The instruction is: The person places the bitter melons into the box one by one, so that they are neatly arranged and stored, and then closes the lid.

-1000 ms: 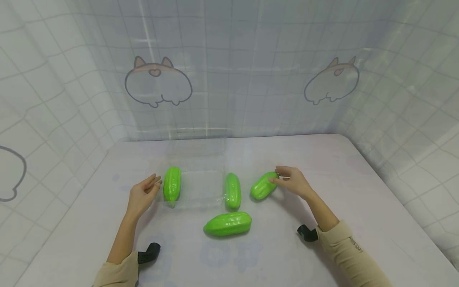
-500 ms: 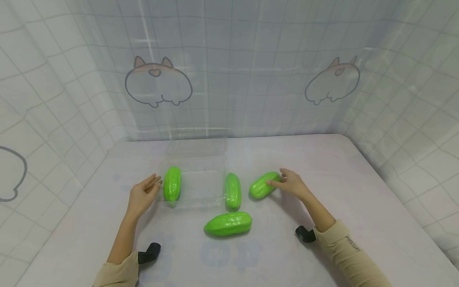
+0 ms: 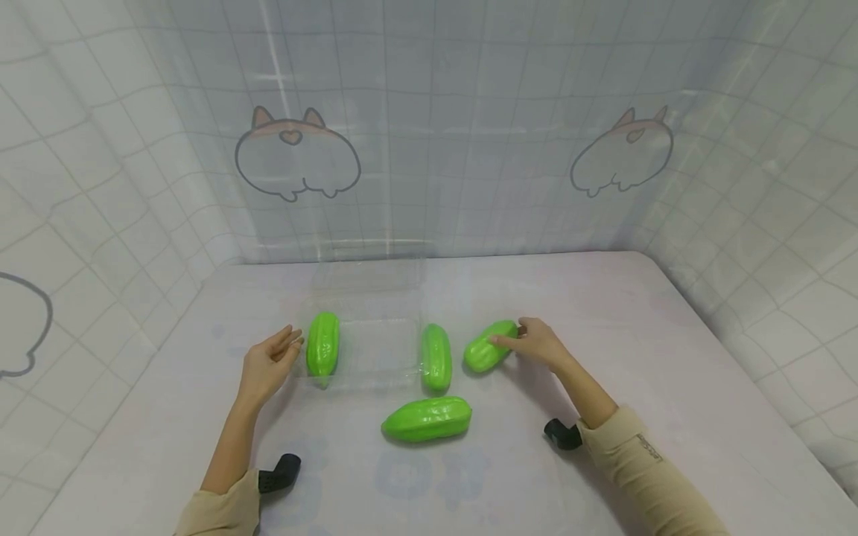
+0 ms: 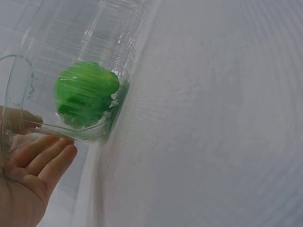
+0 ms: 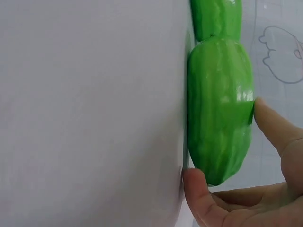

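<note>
Several green gourds lie on a pale table. One gourd (image 3: 322, 344) sits inside a clear plastic container (image 3: 375, 372); through the container's wall (image 4: 102, 28) it shows as a green lump (image 4: 85, 97). My left hand (image 3: 290, 344) rests flat-fingered against the container's left side, thumb (image 4: 21, 120) on the rim. My right hand (image 3: 515, 339) grips the rightmost gourd (image 3: 484, 350) at its far end. In the right wrist view that gourd (image 5: 220, 109) is pinched between thumb (image 5: 196, 189) and a finger (image 5: 272, 125).
A third gourd (image 3: 436, 356) lies just outside the container's right wall. A fourth, larger gourd (image 3: 427, 418) lies nearer me, in front. A tiled curtain (image 3: 429, 126) with cartoon drawings closes in the table at the back and both sides.
My right hand has lowered and closed round the rightmost gourd, which has shifted slightly left. The left hand has stayed at the container.
</note>
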Demonstrator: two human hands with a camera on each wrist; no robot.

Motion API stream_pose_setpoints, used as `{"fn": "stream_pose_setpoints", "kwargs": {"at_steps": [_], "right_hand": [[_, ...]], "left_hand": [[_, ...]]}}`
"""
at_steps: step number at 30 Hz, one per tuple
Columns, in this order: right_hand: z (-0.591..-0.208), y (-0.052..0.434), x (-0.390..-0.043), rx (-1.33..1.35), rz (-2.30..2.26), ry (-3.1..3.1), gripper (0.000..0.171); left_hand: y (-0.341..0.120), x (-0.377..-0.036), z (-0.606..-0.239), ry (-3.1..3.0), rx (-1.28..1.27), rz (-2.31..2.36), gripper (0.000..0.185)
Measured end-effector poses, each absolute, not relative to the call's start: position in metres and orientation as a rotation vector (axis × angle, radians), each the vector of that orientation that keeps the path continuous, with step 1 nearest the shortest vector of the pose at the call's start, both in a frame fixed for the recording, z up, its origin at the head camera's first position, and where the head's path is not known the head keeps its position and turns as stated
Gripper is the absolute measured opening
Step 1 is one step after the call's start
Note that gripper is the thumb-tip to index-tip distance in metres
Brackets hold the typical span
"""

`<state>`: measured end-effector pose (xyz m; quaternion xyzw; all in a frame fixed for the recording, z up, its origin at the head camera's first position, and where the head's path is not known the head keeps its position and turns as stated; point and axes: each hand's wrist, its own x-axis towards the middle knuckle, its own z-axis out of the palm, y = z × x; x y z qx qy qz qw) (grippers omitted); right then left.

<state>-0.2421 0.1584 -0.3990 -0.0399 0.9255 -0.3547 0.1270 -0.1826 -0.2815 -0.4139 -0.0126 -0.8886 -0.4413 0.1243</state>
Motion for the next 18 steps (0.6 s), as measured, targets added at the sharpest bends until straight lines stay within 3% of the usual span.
{"fn": "stream_pose_setpoints", "kwargs": {"at_steps": [18], "right_hand": [[-0.3946,0.1513,-0.2476,0.022,-1.516,2.202,0.061]], "left_hand": [[-0.282,-0.1833,-0.4154,-2.585,-0.034,-1.301,0.047]]}}
